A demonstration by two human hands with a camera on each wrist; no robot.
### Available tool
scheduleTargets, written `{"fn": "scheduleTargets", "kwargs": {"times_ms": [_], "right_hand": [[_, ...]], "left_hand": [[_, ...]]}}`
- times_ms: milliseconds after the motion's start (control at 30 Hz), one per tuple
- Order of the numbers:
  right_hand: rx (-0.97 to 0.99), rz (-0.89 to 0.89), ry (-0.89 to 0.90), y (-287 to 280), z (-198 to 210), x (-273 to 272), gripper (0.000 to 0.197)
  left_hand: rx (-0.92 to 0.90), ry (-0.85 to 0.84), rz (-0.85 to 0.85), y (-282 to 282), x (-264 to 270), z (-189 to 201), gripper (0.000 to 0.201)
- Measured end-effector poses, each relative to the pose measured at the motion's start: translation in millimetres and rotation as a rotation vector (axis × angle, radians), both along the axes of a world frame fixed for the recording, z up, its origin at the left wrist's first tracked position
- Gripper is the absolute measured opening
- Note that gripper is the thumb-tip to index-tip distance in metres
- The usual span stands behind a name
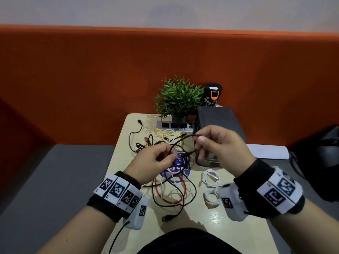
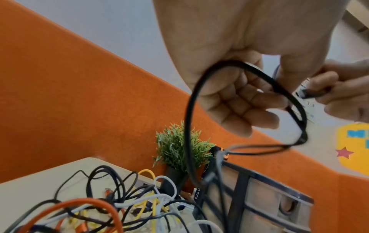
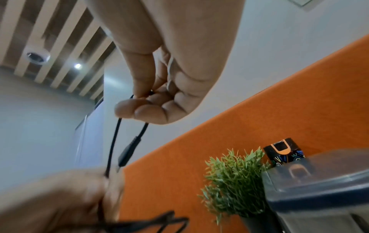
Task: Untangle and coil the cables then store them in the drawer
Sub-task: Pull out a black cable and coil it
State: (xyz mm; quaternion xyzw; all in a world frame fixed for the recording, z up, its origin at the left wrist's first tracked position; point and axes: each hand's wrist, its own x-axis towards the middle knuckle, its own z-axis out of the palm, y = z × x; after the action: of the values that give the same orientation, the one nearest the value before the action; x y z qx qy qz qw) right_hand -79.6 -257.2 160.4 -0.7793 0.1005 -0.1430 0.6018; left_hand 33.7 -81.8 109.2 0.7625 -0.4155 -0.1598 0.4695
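Both hands hover above the table (image 1: 229,222), working one black cable (image 1: 183,138). My left hand (image 1: 171,154) grips a loop of it; in the left wrist view the black cable (image 2: 188,113) curves round the curled fingers (image 2: 239,102). My right hand (image 1: 199,142) pinches the cable near its end, and in the right wrist view the right hand (image 3: 143,97) shows the connector (image 3: 127,151) dangling below it. Under the hands lies a tangle of red, white and black cables (image 1: 170,189). The dark drawer unit (image 1: 218,120) stands behind the right hand.
Two coiled white cables (image 1: 211,177) lie on the right of the table. Yellow and white cables (image 1: 159,132), a power strip (image 1: 165,124), a potted plant (image 1: 178,99) and a black bottle (image 1: 212,94) sit at the back. An orange partition (image 1: 91,79) surrounds the table.
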Motion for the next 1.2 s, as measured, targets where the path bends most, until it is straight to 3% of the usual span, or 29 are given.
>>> {"fn": "scheduleTargets", "kwargs": {"times_ms": [167, 300, 433, 567, 667, 733, 800, 1000, 1100, 1200], "right_hand": [[0.167, -0.11, -0.206, -16.2, 21.8, -3.7, 0.017], [0.217, -0.192, -0.224, -29.5, 28.0, -6.5, 0.014], [0.244, -0.308, -0.226, -41.3, 26.5, -8.3, 0.019], [0.252, -0.423, -0.225, -59.4, 28.0, -11.3, 0.022], [0.211, -0.484, -0.214, -69.0, 26.9, -11.6, 0.023], [0.207, -0.51, -0.211, -69.3, 24.6, -10.0, 0.022], [0.234, -0.478, -0.218, -65.0, 21.8, -8.1, 0.02], [0.202, -0.227, -0.139, -35.5, 8.7, -0.6, 0.016], [0.106, -0.186, -0.132, -21.1, 3.7, 4.4, 0.015], [0.064, -0.091, -0.137, -11.4, 3.5, 6.3, 0.018]], "left_hand": [[0.055, -0.027, 0.062, 9.1, 5.6, -8.5, 0.024], [0.04, -0.071, 0.164, 16.5, 11.6, -2.8, 0.019], [-0.186, 0.133, 0.376, 23.4, 31.0, 8.7, 0.028], [-0.251, 0.23, 0.548, 34.6, 51.2, 3.8, 0.027], [-0.354, 0.349, 0.686, 37.5, 60.2, -5.0, 0.042], [-0.296, 0.28, 0.638, 33.3, 54.0, -2.4, 0.029], [-0.173, 0.172, 0.479, 29.0, 44.3, -0.3, 0.029], [0.304, -0.029, 0.025, 17.1, 21.5, 6.2, 0.011], [0.284, -0.052, -0.049, 10.2, 16.3, 7.4, 0.02], [0.049, -0.055, 0.062, 2.7, 9.5, 21.3, 0.021]]}}
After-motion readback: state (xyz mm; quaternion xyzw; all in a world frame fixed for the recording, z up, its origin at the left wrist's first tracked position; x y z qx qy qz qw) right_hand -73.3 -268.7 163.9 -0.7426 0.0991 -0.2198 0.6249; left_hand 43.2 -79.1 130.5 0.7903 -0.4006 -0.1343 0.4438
